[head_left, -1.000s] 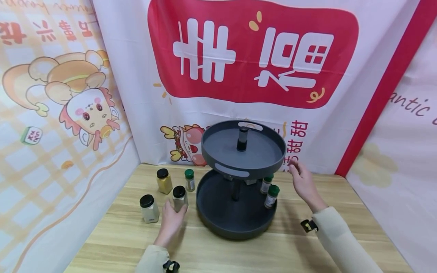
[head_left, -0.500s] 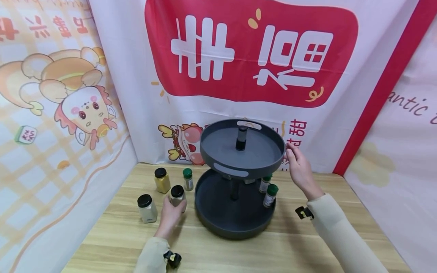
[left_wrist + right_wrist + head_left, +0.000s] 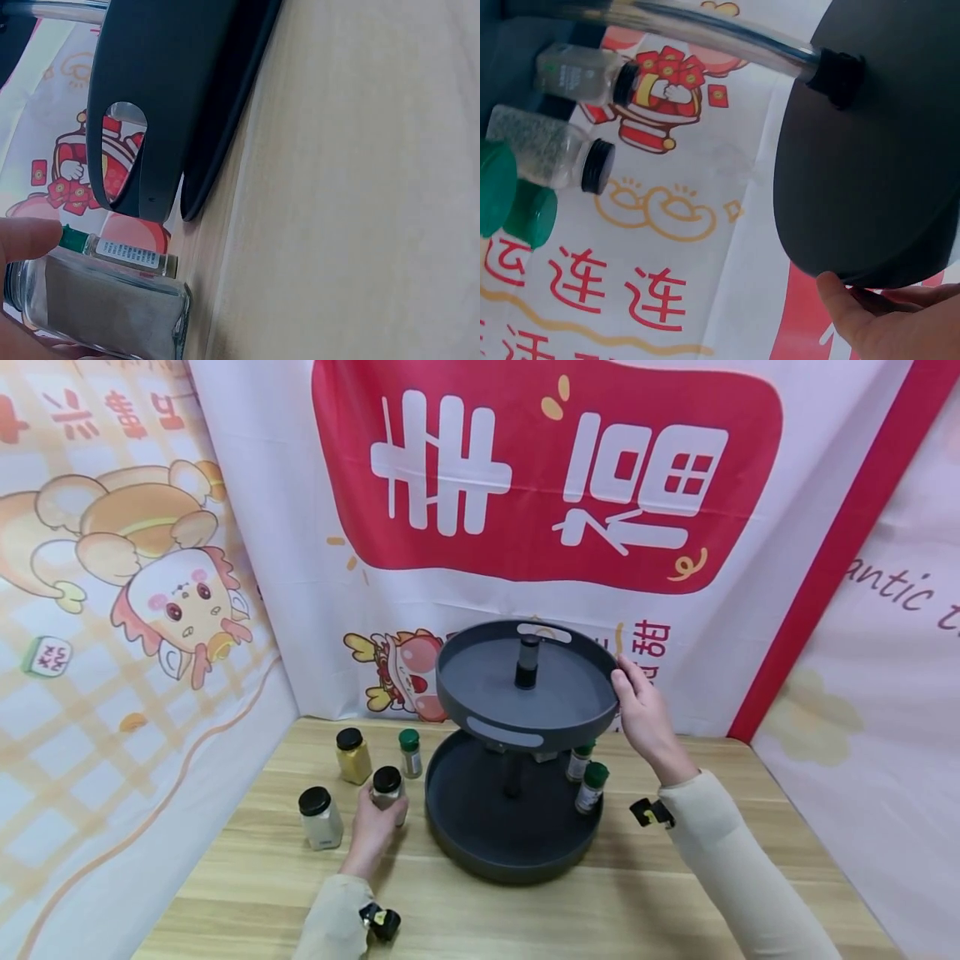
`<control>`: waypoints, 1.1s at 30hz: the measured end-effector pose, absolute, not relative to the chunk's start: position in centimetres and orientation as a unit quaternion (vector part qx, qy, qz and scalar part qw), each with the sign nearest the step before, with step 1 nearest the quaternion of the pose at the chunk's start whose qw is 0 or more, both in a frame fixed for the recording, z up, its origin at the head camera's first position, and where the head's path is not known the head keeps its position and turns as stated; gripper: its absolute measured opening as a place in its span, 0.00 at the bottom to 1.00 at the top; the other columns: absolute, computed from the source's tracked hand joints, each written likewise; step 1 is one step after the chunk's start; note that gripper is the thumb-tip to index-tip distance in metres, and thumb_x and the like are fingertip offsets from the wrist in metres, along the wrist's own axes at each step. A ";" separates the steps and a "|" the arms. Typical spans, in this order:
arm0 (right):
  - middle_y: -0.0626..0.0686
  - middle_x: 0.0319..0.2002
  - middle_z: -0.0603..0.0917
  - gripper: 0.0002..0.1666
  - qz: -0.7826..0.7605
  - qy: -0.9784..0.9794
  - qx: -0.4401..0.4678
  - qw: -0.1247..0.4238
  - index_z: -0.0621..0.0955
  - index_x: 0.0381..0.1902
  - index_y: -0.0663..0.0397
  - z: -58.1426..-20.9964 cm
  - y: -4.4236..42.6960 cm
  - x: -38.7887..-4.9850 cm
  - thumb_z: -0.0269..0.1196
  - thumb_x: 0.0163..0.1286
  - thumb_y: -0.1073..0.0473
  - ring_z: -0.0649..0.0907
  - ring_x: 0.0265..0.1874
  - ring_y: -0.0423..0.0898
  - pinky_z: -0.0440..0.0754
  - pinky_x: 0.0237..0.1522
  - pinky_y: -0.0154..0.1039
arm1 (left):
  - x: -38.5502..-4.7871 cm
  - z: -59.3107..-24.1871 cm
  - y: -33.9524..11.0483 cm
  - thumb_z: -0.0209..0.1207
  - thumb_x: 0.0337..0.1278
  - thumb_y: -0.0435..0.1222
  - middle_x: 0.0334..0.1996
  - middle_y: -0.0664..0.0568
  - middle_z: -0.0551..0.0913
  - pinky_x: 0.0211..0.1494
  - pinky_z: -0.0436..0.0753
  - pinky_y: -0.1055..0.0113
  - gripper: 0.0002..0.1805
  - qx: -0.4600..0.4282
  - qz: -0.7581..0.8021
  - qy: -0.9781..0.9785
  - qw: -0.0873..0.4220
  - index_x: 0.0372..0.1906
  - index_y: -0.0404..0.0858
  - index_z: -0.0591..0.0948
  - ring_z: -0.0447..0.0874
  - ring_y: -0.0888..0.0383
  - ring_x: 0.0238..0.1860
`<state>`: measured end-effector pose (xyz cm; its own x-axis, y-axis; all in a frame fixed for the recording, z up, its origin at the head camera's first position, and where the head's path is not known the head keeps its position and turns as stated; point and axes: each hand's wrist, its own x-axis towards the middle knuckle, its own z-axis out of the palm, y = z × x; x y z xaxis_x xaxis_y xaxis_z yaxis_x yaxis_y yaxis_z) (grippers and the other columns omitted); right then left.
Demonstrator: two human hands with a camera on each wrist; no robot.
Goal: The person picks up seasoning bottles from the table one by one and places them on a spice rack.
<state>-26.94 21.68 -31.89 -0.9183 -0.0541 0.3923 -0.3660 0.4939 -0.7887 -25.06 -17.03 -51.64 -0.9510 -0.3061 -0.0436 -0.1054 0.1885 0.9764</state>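
My left hand (image 3: 371, 833) grips a clear black-lidded spice jar (image 3: 387, 781) standing on the table, left of a dark grey two-tier spice rack (image 3: 517, 864). In the left wrist view the pale grey contents of this jar (image 3: 112, 304) show through the glass. With thumb and fingers on either side, my right hand (image 3: 647, 718) pinches the right rim of the rack's upper tray (image 3: 480, 677). Two green-capped bottles (image 3: 591, 787) stand on the lower tray. Behind them, two black-lidded jars (image 3: 547, 146) appear in the right wrist view.
Left of the rack stand a yellow-filled jar (image 3: 353, 757), a white-filled jar (image 3: 321, 820) and a green-capped bottle (image 3: 410, 754) on the wooden table (image 3: 517, 918). A printed cloth (image 3: 660, 635) hangs close behind the rack, with more cloth at both sides.
My right hand has moved left from beside the rack and taken hold of the upper tray's rim. The left hand stays at its jar. The head view has shifted slightly.
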 end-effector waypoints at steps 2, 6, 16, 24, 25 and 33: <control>0.60 0.72 0.56 0.39 0.492 -0.846 0.126 0.161 0.53 0.73 0.57 -31.8 21.5 -26.9 0.40 0.75 0.39 0.59 0.68 0.56 0.57 0.67 0.55 | -25.2 -51.6 -17.0 0.61 0.57 0.32 0.65 0.25 0.58 0.68 0.58 0.45 0.42 0.136 -0.630 -0.760 0.084 0.69 0.26 0.51 0.57 0.34 0.65; 0.60 0.72 0.55 0.38 0.507 -0.836 0.127 0.164 0.53 0.73 0.58 -31.9 21.2 -26.8 0.41 0.76 0.41 0.57 0.69 0.55 0.56 0.68 0.54 | -25.3 -51.6 -16.8 0.62 0.55 0.30 0.63 0.26 0.61 0.67 0.59 0.45 0.40 0.136 -0.630 -0.759 0.092 0.68 0.24 0.54 0.59 0.34 0.65; 0.54 0.74 0.50 0.33 0.525 -0.826 0.136 0.153 0.50 0.74 0.54 -32.6 21.1 -27.0 0.40 0.78 0.49 0.51 0.71 0.51 0.50 0.69 0.53 | -25.5 -51.8 -16.5 0.63 0.55 0.32 0.63 0.30 0.65 0.66 0.60 0.45 0.37 0.163 -0.614 -0.768 0.086 0.67 0.27 0.58 0.61 0.37 0.64; 0.55 0.73 0.51 0.32 0.533 -0.818 0.140 0.168 0.51 0.74 0.56 -32.9 21.2 -27.1 0.41 0.78 0.51 0.53 0.71 0.51 0.52 0.69 0.52 | -25.3 -51.8 -16.4 0.63 0.56 0.36 0.63 0.32 0.65 0.66 0.60 0.45 0.37 0.165 -0.620 -0.761 0.091 0.66 0.29 0.60 0.62 0.38 0.64; 0.55 0.73 0.51 0.32 0.532 -0.817 0.141 0.171 0.51 0.74 0.56 -32.9 21.2 -27.1 0.41 0.78 0.51 0.53 0.70 0.51 0.52 0.69 0.52 | -25.3 -51.8 -16.3 0.63 0.56 0.36 0.63 0.31 0.65 0.66 0.61 0.45 0.37 0.162 -0.621 -0.761 0.094 0.66 0.29 0.60 0.62 0.38 0.64; 0.54 0.73 0.52 0.31 0.535 -0.814 0.144 0.172 0.52 0.74 0.55 -32.5 21.2 -26.9 0.42 0.78 0.52 0.54 0.70 0.50 0.52 0.69 0.51 | -25.1 -51.7 -16.3 0.62 0.57 0.36 0.61 0.32 0.67 0.66 0.62 0.46 0.35 0.153 -0.615 -0.767 0.105 0.66 0.30 0.61 0.64 0.38 0.63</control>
